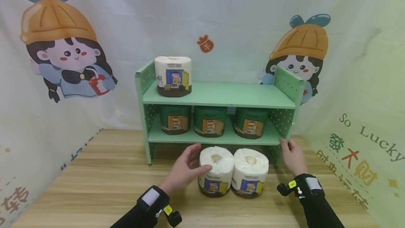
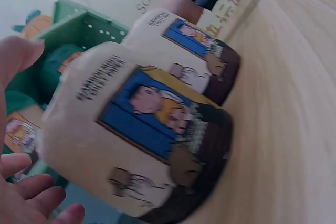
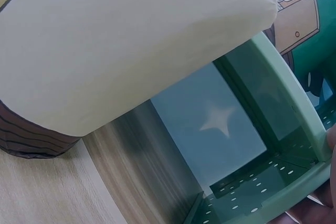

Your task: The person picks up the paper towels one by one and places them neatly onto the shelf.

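Observation:
Two white-wrapped toilet paper rolls stand side by side on the table, a left roll (image 1: pixel 216 171) and a right roll (image 1: pixel 250 173). My left hand (image 1: pixel 187 168) is beside the left one, thumb spread from the fingers; in the left wrist view, the fingers (image 2: pixel 39 195) hold nothing. With my right hand (image 1: pixel 293 156) I grip the front edge of the right side panel of a green shelf (image 1: pixel 221 94). In the right wrist view, fingertips (image 3: pixel 310 211) curl round that panel's edge. Both rolls stand in front of the shelf's lowest opening.
Another white roll (image 1: pixel 173 76) stands at the left end of the top board. On the middle board sit three green-wrapped rolls, left (image 1: pixel 175 119), centre (image 1: pixel 210 121) and right (image 1: pixel 251 122). A printed cloth (image 1: pixel 234 17) hangs behind and beside the wooden table (image 1: pixel 104 171).

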Demonstrator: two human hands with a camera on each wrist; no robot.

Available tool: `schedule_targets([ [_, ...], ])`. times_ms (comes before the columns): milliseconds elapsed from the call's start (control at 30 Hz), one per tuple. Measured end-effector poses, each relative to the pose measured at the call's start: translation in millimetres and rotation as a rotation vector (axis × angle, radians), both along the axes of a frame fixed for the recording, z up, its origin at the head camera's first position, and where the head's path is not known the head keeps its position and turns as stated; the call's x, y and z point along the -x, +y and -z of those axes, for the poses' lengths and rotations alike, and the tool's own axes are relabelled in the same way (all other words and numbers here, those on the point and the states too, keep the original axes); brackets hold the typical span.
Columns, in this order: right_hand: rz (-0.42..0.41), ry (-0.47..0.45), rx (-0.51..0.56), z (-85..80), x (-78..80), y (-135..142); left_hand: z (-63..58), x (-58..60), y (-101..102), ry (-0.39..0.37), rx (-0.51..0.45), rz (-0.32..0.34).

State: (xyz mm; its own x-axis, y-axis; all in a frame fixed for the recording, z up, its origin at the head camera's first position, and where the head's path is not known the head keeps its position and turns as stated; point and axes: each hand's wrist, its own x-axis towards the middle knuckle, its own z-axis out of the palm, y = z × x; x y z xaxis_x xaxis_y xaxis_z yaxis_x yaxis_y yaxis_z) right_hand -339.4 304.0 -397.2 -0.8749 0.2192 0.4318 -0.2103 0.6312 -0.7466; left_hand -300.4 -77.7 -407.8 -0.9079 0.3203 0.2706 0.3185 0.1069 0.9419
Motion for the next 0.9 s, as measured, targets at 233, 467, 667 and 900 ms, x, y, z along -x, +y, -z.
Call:
schedule_targets([
  [233,-0.015,0.008,-0.013,0.0,0.6,0.0,18.3,2.3,5.9,-0.073,0.083,0.060],
  [467,-0.011,-0.010,-0.008,-0.1,-2.3,0.7,25.1,3.8,8.4,-0.037,0.123,0.015],
  [667,0.000,-0.023,-0.032,0.7,-3.4,1.7,24.3,1.2,8.7,-0.043,0.151,0.001],
  [900,-0.010,-0.043,-0.037,-1.1,-3.1,0.3,23.4,1.0,8.2,-0.011,0.179,0.002],
])
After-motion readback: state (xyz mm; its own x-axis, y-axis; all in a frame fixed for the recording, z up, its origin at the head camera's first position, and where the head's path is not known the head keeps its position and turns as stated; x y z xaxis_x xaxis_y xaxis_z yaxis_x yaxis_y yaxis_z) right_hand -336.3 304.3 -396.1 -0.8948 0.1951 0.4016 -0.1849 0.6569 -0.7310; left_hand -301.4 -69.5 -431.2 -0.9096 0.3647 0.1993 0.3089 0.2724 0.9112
